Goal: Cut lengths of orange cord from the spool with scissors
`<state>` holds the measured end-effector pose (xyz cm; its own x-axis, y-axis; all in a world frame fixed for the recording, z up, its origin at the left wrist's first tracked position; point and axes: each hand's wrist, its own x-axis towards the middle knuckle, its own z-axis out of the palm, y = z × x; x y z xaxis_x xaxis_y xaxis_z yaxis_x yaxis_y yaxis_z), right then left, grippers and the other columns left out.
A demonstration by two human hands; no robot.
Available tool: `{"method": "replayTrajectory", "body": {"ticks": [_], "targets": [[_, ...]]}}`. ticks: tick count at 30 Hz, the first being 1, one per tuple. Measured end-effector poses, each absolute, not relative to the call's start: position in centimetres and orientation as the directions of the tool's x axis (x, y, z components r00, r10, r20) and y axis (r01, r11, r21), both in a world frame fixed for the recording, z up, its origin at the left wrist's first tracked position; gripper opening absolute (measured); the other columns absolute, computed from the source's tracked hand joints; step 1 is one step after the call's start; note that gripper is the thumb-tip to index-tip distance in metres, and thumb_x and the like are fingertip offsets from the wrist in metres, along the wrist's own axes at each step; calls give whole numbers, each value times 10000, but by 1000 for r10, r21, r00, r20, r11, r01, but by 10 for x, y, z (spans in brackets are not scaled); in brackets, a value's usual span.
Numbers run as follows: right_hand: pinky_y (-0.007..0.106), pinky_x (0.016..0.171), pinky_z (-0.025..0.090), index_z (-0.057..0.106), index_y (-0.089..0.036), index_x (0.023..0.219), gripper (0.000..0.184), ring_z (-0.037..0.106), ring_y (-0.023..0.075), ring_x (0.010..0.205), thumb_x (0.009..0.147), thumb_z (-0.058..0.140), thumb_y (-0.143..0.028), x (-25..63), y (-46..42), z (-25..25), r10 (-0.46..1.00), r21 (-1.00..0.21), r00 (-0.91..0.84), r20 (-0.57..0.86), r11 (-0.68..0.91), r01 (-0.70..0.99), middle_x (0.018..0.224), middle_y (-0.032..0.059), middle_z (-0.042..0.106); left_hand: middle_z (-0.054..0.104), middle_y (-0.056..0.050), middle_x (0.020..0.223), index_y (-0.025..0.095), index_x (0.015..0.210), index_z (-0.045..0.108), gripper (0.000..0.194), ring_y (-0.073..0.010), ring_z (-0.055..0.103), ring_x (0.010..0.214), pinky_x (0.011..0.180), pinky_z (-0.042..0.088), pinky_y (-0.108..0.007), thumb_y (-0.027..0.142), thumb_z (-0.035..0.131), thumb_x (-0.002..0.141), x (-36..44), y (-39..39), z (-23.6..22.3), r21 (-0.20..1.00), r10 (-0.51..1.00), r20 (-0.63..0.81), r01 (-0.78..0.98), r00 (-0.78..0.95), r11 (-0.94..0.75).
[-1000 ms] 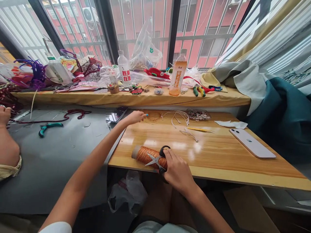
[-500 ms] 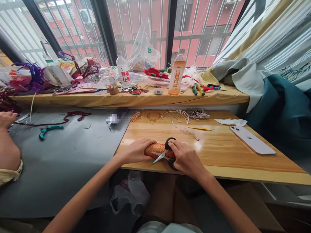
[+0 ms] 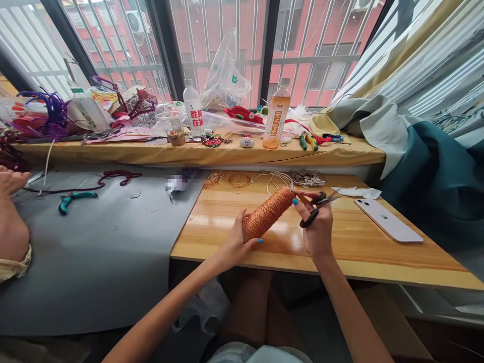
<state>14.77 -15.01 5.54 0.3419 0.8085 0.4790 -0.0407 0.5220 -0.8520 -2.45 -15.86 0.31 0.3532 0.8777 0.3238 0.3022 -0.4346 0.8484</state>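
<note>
My left hand (image 3: 236, 244) grips the lower end of a spool of orange-copper cord (image 3: 267, 213), lifted off the wooden table (image 3: 340, 252) and tilted up to the right. My right hand (image 3: 316, 227) holds black-handled scissors (image 3: 315, 206) and its fingertips touch the spool's upper end. Coils of copper wire (image 3: 239, 180) and white cords (image 3: 273, 179) lie on the table just behind the spool.
A white phone (image 3: 387, 220) lies at the table's right. A juice bottle (image 3: 276, 121), water bottle (image 3: 193, 111), pliers (image 3: 309, 141) and craft clutter line the window ledge. Another person's hand (image 3: 11, 222) rests at far left on the grey surface, near teal pliers (image 3: 75, 197).
My left hand came back from the wire coils and took the spool. Both hands lifted the spool off the table and tilted it; the scissors moved off the spool to its right.
</note>
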Motion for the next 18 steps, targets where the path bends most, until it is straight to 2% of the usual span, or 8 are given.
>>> {"method": "replayTrajectory", "body": {"ticks": [2, 5, 9, 12, 15, 18], "targets": [[383, 877, 394, 467, -232, 910, 256, 524, 193, 1012, 687, 574, -299, 145, -148, 73, 813, -831, 291, 504, 548, -92, 1030, 29, 555, 340, -126, 1262, 184, 1275, 132, 718, -210, 360, 1158, 987, 272, -366, 211, 563, 701, -28, -156, 5, 888, 875, 260, 254, 408, -383], [398, 849, 414, 480, -243, 947, 295, 514, 222, 1028, 684, 559, -349, 136, -150, 87, 836, -824, 193, 513, 543, -163, 1073, 44, 537, 420, -110, 1205, 162, 1222, 264, 657, -219, 405, 1108, 947, 325, -354, 219, 604, 663, -30, -153, 5, 923, 853, 201, 198, 481, -329], [379, 841, 420, 454, -265, 985, 361, 476, 220, 1073, 663, 586, -357, 121, -163, 63, 863, -844, 137, 486, 504, -186, 1139, 40, 495, 490, -99, 1127, 137, 1139, 373, 581, -218, 458, 1033, 894, 367, -338, 194, 634, 622, -28, -155, 4, 925, 876, 213, 200, 433, -324], [346, 789, 449, 403, -250, 1035, 434, 507, 203, 1018, 660, 601, -344, 115, -177, 28, 930, -919, 69, 362, 368, -142, 1059, 52, 543, 518, -89, 1110, 153, 1128, 413, 544, -217, 483, 1003, 867, 388, -332, 159, 623, 626, -27, -159, 8, 908, 857, 238, 210, 457, -363], [327, 715, 476, 371, -212, 1070, 485, 545, 205, 931, 669, 593, -370, 115, -186, 6, 984, -983, -6, 178, 177, -56, 1026, 79, 557, 549, -65, 1093, 192, 1149, 425, 472, -205, 505, 987, 847, 408, -316, 170, 561, 698, -29, -164, 10, 876, 816, 257, 232, 518, -423], [320, 760, 463, 359, -211, 1066, 501, 525, 200, 971, 662, 604, -375, 120, -190, 1, 984, -983, 58, 171, 175, -60, 1083, 86, 525, 546, -63, 1118, 218, 1196, 397, 394, -194, 503, 1015, 866, 402, -325, 206, 425, 802, -33, -168, 5, 798, 827, 315, 342, 465, -497]]}}
